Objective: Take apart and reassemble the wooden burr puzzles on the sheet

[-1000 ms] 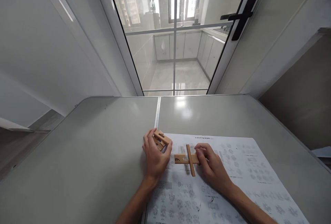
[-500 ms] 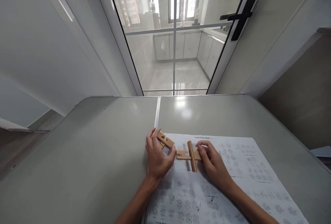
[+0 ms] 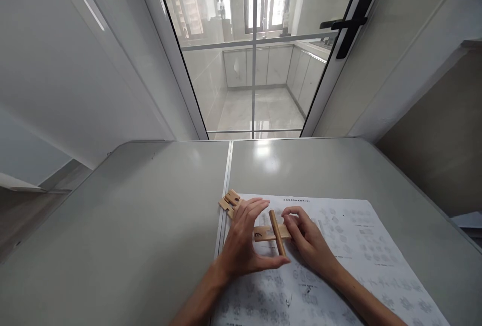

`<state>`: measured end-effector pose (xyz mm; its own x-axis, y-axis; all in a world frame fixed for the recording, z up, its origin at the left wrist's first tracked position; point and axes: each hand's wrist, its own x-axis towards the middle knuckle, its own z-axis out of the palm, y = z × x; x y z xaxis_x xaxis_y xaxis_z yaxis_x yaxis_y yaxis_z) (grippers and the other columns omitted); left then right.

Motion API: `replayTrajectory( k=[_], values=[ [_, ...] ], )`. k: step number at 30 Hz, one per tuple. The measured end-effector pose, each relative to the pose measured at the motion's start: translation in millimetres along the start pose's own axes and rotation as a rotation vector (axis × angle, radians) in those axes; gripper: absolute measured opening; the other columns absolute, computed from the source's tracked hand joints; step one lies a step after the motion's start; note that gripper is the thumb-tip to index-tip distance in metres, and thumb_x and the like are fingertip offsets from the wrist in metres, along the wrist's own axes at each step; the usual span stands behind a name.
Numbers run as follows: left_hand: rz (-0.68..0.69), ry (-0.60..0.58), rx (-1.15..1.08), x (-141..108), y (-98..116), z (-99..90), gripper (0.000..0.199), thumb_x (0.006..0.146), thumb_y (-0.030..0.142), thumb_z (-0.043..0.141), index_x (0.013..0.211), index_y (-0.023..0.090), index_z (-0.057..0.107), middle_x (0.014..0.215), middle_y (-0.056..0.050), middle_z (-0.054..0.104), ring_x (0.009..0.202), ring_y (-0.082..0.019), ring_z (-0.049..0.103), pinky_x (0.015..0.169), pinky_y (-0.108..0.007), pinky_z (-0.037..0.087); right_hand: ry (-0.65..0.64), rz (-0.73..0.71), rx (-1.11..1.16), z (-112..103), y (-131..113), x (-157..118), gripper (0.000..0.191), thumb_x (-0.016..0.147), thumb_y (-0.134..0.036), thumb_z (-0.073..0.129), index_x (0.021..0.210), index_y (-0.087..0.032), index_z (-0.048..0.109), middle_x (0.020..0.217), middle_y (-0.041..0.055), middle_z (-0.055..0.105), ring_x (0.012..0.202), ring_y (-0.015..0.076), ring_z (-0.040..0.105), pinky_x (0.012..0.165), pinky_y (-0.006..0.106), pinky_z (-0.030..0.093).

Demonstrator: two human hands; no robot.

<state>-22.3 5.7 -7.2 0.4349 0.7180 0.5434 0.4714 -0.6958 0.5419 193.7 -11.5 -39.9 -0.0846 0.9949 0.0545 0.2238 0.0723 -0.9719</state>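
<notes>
My right hand (image 3: pixel 311 238) pinches the right end of a flat wooden puzzle piece (image 3: pixel 264 233) with a dark mark at its left end. Across that piece lies a narrower wooden bar (image 3: pixel 276 230), tilted, its lower end toward me. My left hand (image 3: pixel 246 243) is open around the left of the two joined pieces, fingers stretched above and thumb reaching below. The thumb tip is close to the bar's lower end; whether they touch I cannot tell. Beyond the left fingers, notched wooden pieces (image 3: pixel 230 203) lie on the table, partly hidden by the hand.
A large printed sheet (image 3: pixel 339 276) with rows of small diagrams lies under both hands. The grey table (image 3: pixel 143 225) has a metal seam (image 3: pixel 228 165) running away from me. Past its far edge stands a glass door (image 3: pixel 271 65) with a black handle (image 3: pixel 352 24).
My left hand has let go of the notched pieces at the left and moved right, spreading around the crossed pieces. The right hand keeps its hold, and the crossed pieces have shifted slightly nearer.
</notes>
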Motion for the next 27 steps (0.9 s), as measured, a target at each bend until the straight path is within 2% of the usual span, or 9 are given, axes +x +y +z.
replayTrajectory(
  k=[2,4,9,15,18,23,25,27],
  values=[
    [-0.009,-0.044,0.004,-0.9,0.3,1.7,0.117,0.064,0.067,0.096,0.159,0.026,0.042,0.146,-0.019,0.063,0.140,-0.042,0.060,0.123,-0.062,0.044,-0.001,-0.002,0.004,0.0,1.0,-0.3,0.041,0.111,-0.061,0.045,0.110,-0.023,0.060,0.071,-0.0038,0.052,0.058,0.0156,0.050,0.053,0.026,0.044],
    [-0.015,-0.075,-0.007,-1.3,1.5,3.6,0.119,0.061,0.063,0.099,0.158,0.027,0.042,0.145,-0.018,0.065,0.139,-0.041,0.061,0.126,-0.063,0.041,-0.004,-0.009,0.014,-0.2,1.6,-0.5,0.041,0.111,-0.060,0.045,0.110,-0.022,0.060,0.070,-0.0042,0.052,0.056,0.0151,0.049,0.053,0.026,0.043],
    [-0.029,-0.074,-0.045,-0.5,5.0,5.1,0.106,0.066,0.035,0.097,0.155,0.029,0.040,0.142,-0.014,0.067,0.137,-0.037,0.062,0.123,-0.058,0.045,-0.023,-0.007,0.060,-1.2,0.7,-0.6,0.038,0.110,-0.058,0.048,0.110,-0.023,0.060,0.069,-0.0048,0.051,0.056,0.0145,0.047,0.052,0.025,0.040],
    [-0.035,-0.050,-0.032,1.4,5.3,1.4,0.097,0.071,0.035,0.092,0.153,0.026,0.040,0.137,-0.015,0.067,0.132,-0.037,0.064,0.116,-0.056,0.051,0.014,0.031,0.070,-4.8,-0.8,1.2,0.040,0.110,-0.060,0.049,0.106,-0.022,0.061,0.069,-0.0040,0.052,0.057,0.0150,0.048,0.052,0.026,0.041],
    [-0.057,-0.024,-0.025,1.2,2.8,-1.1,0.092,0.071,0.035,0.090,0.150,0.026,0.043,0.136,-0.014,0.066,0.129,-0.038,0.065,0.114,-0.057,0.052,0.090,0.035,0.030,-14.0,2.6,6.0,0.041,0.108,-0.061,0.052,0.107,-0.022,0.063,0.069,-0.0033,0.053,0.058,0.0162,0.050,0.053,0.027,0.041],
    [-0.167,0.031,-0.019,-1.0,-5.9,-6.1,0.096,0.076,0.036,0.091,0.156,0.026,0.039,0.142,-0.015,0.065,0.134,-0.037,0.063,0.115,-0.055,0.052,0.326,0.053,-0.062,-34.4,12.4,18.0,0.046,0.106,-0.065,0.054,0.108,-0.020,0.065,0.076,0.0007,0.062,0.061,0.0171,0.051,0.055,0.027,0.043],
    [-0.223,0.048,0.024,-2.0,-9.6,-5.1,0.098,0.078,0.038,0.092,0.159,0.027,0.037,0.144,-0.015,0.064,0.136,-0.037,0.062,0.116,-0.055,0.052,0.346,0.042,-0.115,-37.5,13.5,20.2,0.047,0.106,-0.065,0.052,0.106,-0.020,0.066,0.074,0.0008,0.062,0.060,0.0175,0.051,0.054,0.028,0.042],
    [-0.262,0.099,0.112,-2.4,-12.6,-2.0,0.093,0.081,0.037,0.090,0.158,0.026,0.040,0.145,-0.016,0.063,0.138,-0.038,0.060,0.118,-0.057,0.049,0.300,0.008,-0.184,-36.3,12.4,19.9,0.045,0.108,-0.063,0.050,0.104,-0.021,0.066,0.071,0.0004,0.062,0.058,0.0180,0.052,0.055,0.029,0.043]
  ],
)
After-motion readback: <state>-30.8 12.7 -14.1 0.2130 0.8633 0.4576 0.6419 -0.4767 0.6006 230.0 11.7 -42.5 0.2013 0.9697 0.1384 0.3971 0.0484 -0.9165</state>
